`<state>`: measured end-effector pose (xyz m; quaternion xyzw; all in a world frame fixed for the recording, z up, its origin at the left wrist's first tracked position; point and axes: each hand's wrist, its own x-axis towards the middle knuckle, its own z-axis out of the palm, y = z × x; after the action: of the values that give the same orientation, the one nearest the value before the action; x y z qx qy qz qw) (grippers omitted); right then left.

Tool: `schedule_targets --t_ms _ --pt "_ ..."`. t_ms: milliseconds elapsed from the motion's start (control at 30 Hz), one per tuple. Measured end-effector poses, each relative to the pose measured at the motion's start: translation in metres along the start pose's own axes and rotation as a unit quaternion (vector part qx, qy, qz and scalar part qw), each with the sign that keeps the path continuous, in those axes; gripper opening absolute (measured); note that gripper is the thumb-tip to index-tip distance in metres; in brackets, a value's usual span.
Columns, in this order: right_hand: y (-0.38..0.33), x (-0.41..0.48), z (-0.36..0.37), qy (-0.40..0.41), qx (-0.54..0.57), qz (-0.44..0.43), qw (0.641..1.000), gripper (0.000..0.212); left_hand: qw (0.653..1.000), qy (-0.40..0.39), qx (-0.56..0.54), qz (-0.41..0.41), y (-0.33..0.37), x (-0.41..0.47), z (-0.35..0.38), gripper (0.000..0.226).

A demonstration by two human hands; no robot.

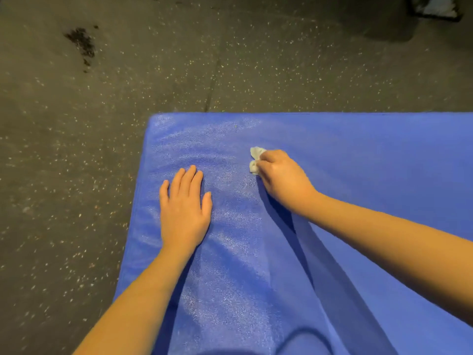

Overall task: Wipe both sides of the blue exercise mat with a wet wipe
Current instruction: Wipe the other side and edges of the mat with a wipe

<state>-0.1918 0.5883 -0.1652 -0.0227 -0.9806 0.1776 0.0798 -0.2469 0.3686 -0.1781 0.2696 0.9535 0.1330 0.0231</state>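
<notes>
Blue foam exercise mat (pixel 358 162) stays pinned near its far left corner by the flat, open-fingered, empty left hand (pixel 184 211), likely so it won't slide while the right hand (pixel 284 178) grips a crumpled white wet wipe (pixel 256 160) against it.

Dim, yellowish overhead light puts a pale sheen on the left of the mat (pixel 384 155), the arms (pixel 389 242) throw soft dark shadows across it, and the murky floor (pixel 76 155) blurs and bends toward the corners
</notes>
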Motion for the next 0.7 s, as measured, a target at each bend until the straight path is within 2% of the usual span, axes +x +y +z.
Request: schedule_targets --t_ms 33,100,167,267,300,333,367,433,500,533,600,700 --pt "-0.006 -0.013 0.003 -0.032 0.017 -0.052 0.998 0.011 1.000 0.004 -0.001 0.001 0.000 0.000 0.000 0.053" --pt "-0.008 -0.030 -0.003 -0.087 0.013 -0.176 0.980 0.038 1.000 0.008 -0.003 0.002 0.001 0.001 0.001 0.053" --pt "0.000 -0.020 -0.011 -0.089 0.017 -0.194 0.977 0.034 1.000 0.010 -0.009 0.002 0.002 0.001 0.002 0.053" --pt "0.019 0.012 -0.014 -0.037 0.092 -0.031 0.995 0.016 1.000 0.012 -0.009 -0.002 0.000 0.000 0.003 0.053" --pt "0.016 0.019 -0.009 -0.022 0.073 0.010 0.997 0.015 1.000 0.013 -0.009 -0.001 -0.001 0.000 0.003 0.053" --pt "0.010 0.022 -0.001 -0.015 0.050 0.033 0.998 0.023 1.000 0.014 -0.009 0.000 -0.001 0.000 0.003 0.053" --pt "0.001 0.021 0.007 -0.034 0.033 0.022 0.999 0.037 1.000 0.015 -0.009 0.000 -0.001 0.000 0.003 0.053" --pt "-0.012 0.015 0.014 -0.099 0.014 -0.074 0.992 0.055 1.000 0.024 -0.004 0.004 0.000 0.000 0.004 0.052" --pt "-0.006 0.017 0.014 -0.140 -0.032 -0.151 0.978 0.059 1.000 0.030 0.000 0.005 -0.001 0.001 0.005 0.051" --pt "0.001 0.024 0.011 -0.149 -0.069 -0.154 0.974 0.060 0.999 0.032 0.001 0.005 -0.001 0.001 0.005 0.051" --pt "0.016 0.046 0.007 -0.145 -0.112 -0.074 0.980 0.064 0.999 0.032 0.000 0.004 -0.002 0.001 0.005 0.051" --pt "0.021 0.078 0.011 -0.110 -0.120 0.072 0.984 0.057 0.999 0.032 0.000 0.005 -0.002 0.001 0.005 0.051"
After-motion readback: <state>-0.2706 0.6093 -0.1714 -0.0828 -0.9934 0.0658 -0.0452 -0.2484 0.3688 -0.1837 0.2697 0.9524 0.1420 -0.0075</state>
